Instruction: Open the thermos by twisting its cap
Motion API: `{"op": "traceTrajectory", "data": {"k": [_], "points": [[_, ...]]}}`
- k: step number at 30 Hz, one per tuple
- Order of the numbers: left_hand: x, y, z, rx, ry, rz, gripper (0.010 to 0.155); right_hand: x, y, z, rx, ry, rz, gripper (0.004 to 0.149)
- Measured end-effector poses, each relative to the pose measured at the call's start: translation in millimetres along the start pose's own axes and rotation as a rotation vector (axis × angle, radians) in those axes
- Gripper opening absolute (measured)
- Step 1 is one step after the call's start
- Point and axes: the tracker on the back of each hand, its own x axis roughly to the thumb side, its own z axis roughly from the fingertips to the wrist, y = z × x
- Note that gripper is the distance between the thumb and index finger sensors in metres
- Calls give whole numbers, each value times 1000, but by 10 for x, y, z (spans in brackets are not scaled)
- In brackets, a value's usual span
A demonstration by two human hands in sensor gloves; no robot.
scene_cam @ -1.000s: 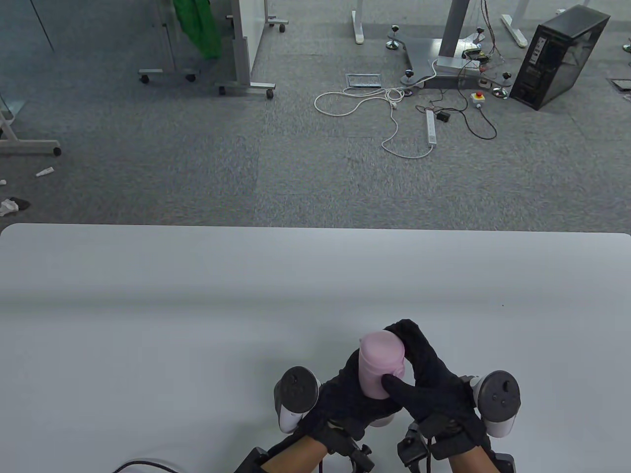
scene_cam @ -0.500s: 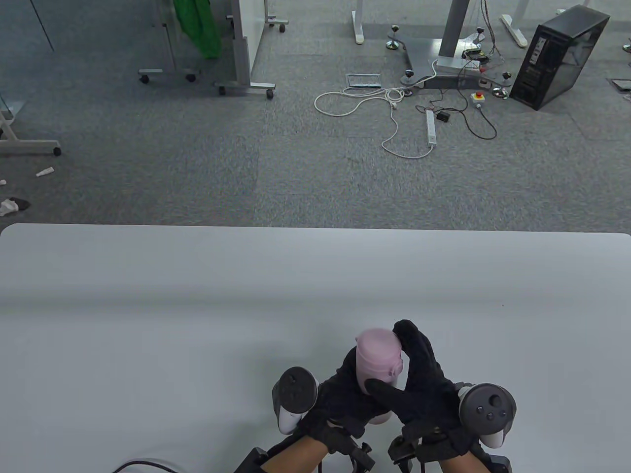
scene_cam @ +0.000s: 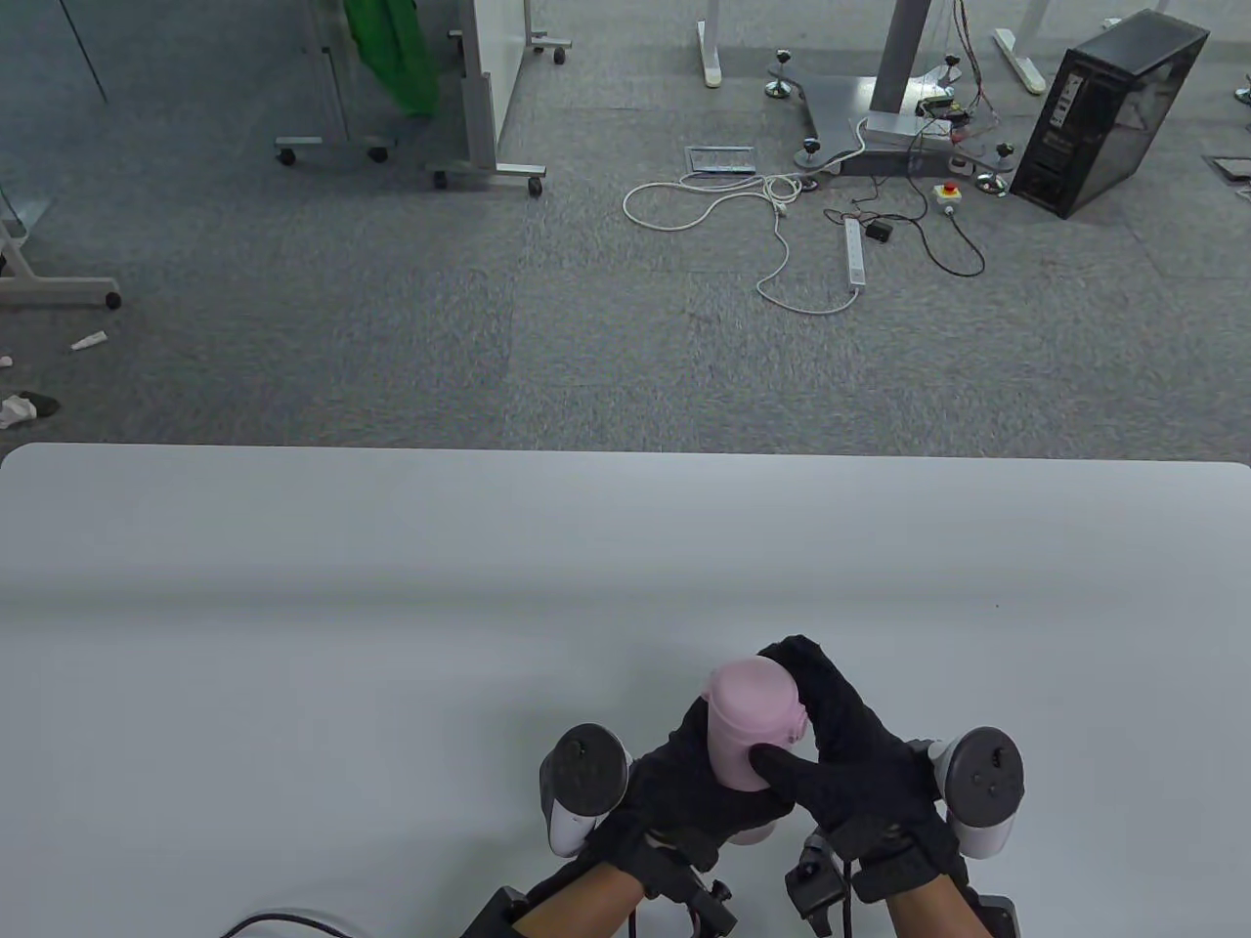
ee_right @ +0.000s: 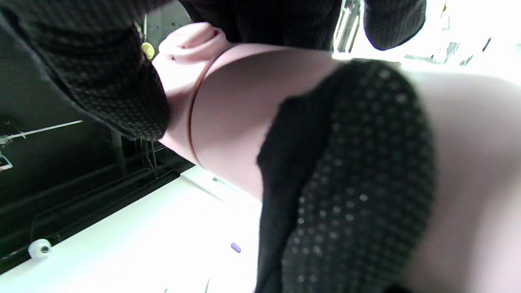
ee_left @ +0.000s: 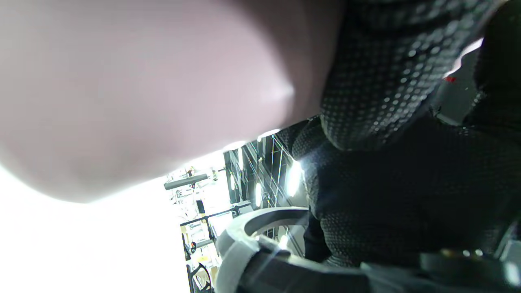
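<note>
A pink thermos point(scene_cam: 743, 728) stands upright near the table's front edge, its rounded cap point(scene_cam: 751, 686) on top. My left hand point(scene_cam: 689, 787) wraps around the body from the left and holds it. My right hand point(scene_cam: 831, 747) grips the cap end, fingers curled over the far right side and thumb pressed on the near side. In the left wrist view the pink body point(ee_left: 142, 89) fills the upper left beside a gloved finger point(ee_left: 378, 81). The right wrist view shows the cap point(ee_right: 179, 77), its seam, and the body point(ee_right: 232, 118) between gloved fingers point(ee_right: 358, 183).
The white table point(scene_cam: 391, 625) stretches away from the hands to its far edge. A dark cable point(scene_cam: 279, 921) lies at the front edge on the left. Carpeted floor with cables and furniture lies beyond the table.
My right hand turned around the cap, thumb sweeping left and tracker dropping, then swung back near its first pose. The left hand kept its hold on the body.
</note>
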Motion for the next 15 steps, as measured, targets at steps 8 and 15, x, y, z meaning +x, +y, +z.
{"op": "traceTrajectory", "data": {"k": [8,15], "points": [[-2,32,6,34,3,-15,113,42,69,49,-72,17,183,99],[7,34,13,54,-4,-32,113,187,219,79,-114,-27,375,105]]}}
